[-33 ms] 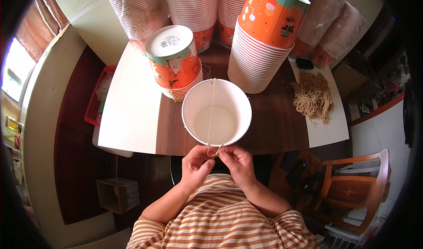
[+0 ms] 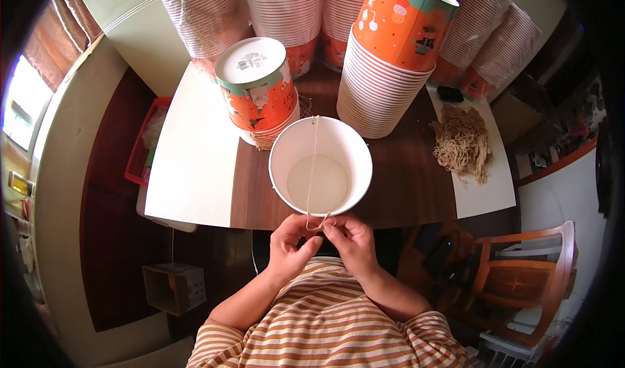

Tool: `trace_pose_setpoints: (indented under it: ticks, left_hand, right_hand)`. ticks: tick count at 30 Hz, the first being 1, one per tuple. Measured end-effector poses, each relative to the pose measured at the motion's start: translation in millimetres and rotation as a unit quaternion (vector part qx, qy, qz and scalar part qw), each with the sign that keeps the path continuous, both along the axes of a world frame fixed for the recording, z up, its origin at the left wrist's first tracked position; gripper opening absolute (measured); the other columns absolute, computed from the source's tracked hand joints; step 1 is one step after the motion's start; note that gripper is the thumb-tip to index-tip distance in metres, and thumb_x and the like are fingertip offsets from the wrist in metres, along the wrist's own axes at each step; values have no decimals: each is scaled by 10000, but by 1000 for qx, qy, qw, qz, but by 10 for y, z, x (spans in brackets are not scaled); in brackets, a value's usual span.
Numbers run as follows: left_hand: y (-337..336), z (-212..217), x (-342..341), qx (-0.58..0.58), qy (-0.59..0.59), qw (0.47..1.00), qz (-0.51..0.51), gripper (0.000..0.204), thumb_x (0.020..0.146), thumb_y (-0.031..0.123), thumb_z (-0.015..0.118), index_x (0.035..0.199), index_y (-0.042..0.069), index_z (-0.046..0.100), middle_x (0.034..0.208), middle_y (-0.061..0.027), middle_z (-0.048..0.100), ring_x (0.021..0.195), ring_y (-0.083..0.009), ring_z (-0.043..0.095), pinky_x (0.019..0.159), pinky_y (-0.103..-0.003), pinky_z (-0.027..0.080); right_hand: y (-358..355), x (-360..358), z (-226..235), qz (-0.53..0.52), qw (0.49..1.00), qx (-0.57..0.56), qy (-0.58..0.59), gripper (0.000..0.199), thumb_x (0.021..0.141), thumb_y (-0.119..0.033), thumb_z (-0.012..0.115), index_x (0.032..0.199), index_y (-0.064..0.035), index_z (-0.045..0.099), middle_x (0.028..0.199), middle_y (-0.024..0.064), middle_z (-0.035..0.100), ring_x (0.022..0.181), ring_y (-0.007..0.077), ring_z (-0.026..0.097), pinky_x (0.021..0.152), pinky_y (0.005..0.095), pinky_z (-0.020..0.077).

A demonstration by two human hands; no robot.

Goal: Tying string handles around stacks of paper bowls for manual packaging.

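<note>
A white-lined paper bucket (image 2: 290,153) stands mouth up at the table's near edge. From a hole in its far rim, a tan string (image 2: 313,166) runs across the mouth to the near rim. There my left hand (image 2: 291,241) and my right hand (image 2: 351,241) meet, fingers pinched on the string, which makes a small loop between them. Behind on the left, a short stack of orange and green buckets (image 2: 257,101) sits upside down. A taller nested stack (image 2: 384,88) rises at the back right.
A heap of tan strings (image 2: 461,141) lies at the table's right end. Plastic-wrapped bucket stacks (image 2: 283,10) line the back. A red basket (image 2: 138,150) is left of the table (image 2: 189,172); a cardboard box (image 2: 174,288) and a wooden chair (image 2: 521,283) stand below.
</note>
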State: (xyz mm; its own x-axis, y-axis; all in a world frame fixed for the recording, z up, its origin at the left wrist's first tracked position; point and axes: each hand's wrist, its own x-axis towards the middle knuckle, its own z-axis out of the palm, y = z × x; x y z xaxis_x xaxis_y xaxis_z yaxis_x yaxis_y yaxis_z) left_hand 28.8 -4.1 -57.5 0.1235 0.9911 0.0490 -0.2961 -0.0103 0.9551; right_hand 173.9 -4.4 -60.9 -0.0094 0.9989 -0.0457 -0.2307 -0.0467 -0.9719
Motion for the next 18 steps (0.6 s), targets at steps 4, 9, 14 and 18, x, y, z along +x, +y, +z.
trace_pose_setpoints:
  ticks: [4,9,14,18]
  left_hand:
    - [63,33,20,43,122,991,13,232,805,44,701,1017,-27,639,961,-58,620,845,-93,603,690,-218,491]
    - [83,82,5,67,190,979,42,140,833,-11,650,970,-39,661,886,-77,643,759,-100,620,665,-221,505]
    - [112,152,-26,119,266,955,55,109,817,0,657,924,-18,664,798,-44,656,687,-84,613,621,-221,501]
    - [105,90,-89,-89,40,995,-23,58,850,10,621,873,-43,620,824,-74,659,703,-99,603,610,-211,501]
  right_hand:
    - [7,-2,93,-15,992,75,-96,52,851,-10,636,902,-2,636,866,29,654,765,61,577,687,209,474]
    - [15,10,162,-40,975,120,-181,38,838,-5,644,873,10,640,842,48,654,721,73,582,659,212,468]
    - [14,4,195,-55,972,109,-202,41,843,-17,646,875,8,645,841,58,656,714,85,588,645,222,473]
    - [15,7,201,-55,970,106,-209,42,844,-20,648,875,8,649,842,61,657,697,89,583,630,224,470]
